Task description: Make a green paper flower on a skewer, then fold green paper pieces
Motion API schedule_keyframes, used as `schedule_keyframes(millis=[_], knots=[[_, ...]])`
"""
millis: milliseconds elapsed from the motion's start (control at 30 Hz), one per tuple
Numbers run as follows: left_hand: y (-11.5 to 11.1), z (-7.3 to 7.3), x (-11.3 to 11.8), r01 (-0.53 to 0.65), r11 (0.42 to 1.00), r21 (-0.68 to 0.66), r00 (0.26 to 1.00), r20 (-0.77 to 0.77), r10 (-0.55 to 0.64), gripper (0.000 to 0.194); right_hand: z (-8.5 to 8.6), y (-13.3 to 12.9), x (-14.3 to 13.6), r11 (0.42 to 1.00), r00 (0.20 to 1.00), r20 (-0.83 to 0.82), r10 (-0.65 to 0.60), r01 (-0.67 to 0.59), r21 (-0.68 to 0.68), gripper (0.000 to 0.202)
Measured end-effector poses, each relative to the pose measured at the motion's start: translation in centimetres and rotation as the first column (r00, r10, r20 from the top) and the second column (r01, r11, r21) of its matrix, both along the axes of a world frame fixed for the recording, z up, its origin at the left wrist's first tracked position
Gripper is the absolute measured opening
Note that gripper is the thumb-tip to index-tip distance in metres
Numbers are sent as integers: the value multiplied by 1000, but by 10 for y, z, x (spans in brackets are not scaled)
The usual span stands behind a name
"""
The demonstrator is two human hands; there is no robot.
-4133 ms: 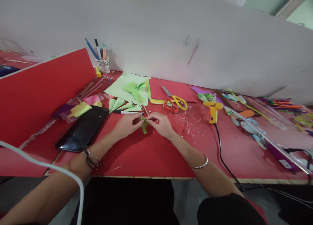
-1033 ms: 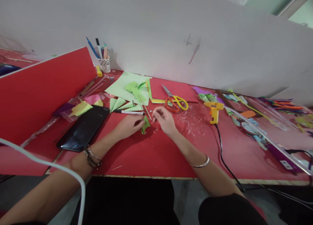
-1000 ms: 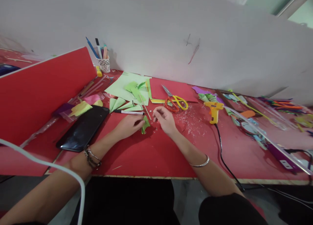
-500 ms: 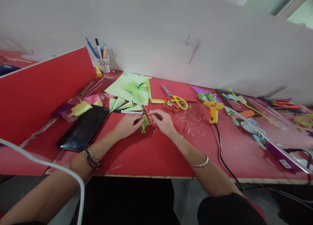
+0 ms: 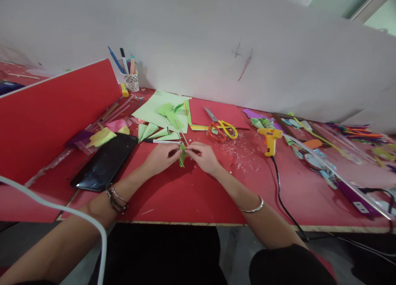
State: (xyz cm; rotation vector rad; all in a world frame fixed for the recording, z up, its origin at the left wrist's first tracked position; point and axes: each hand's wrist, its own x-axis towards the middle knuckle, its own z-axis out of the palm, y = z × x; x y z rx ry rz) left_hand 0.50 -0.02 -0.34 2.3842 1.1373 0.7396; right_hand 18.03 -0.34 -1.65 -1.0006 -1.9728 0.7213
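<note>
A small piece of green paper (image 5: 182,156) is pinched between the thumb and fingers of my left hand (image 5: 161,158). My right hand (image 5: 204,156) closes on the lower end of a thin wooden stick (image 5: 182,131), right against the paper's edge. The stick slants up and away over the table; its lower tip is hidden by my fingers. Just beyond my left hand lies a white marker (image 5: 165,142) with a black cap. Several cut green paper pieces (image 5: 148,130) with dark lines lie behind the marker.
Scissors (image 5: 221,125) rest near red paper sheets (image 5: 216,112). A yellow glue gun (image 5: 270,141) stands at right, its black cord running over the table edge. A black phone (image 5: 105,163) and an upright red board (image 5: 58,111) are at left. A pen cup (image 5: 132,82) stands behind.
My right hand has moved slightly left, bringing its fingers and the stick's lower end against the green paper. My left hand stays nearly in place.
</note>
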Motion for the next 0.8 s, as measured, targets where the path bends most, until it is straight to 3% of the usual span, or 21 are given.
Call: schedule_keyframes(millis=[233,633,800], knots=[[0,0,0,-14,1000,-2,1000,-2,14,30,3,-3,-1,996,999,5,-52,51,78,15],[0,0,0,44,999,-18,998,38,-43,32,1,-7,-2,998,982,180,65,-62,-21,15],[1,-2,-1,29,999,-18,998,61,-28,34,0,-5,0,995,983,160,93,-95,5,18]])
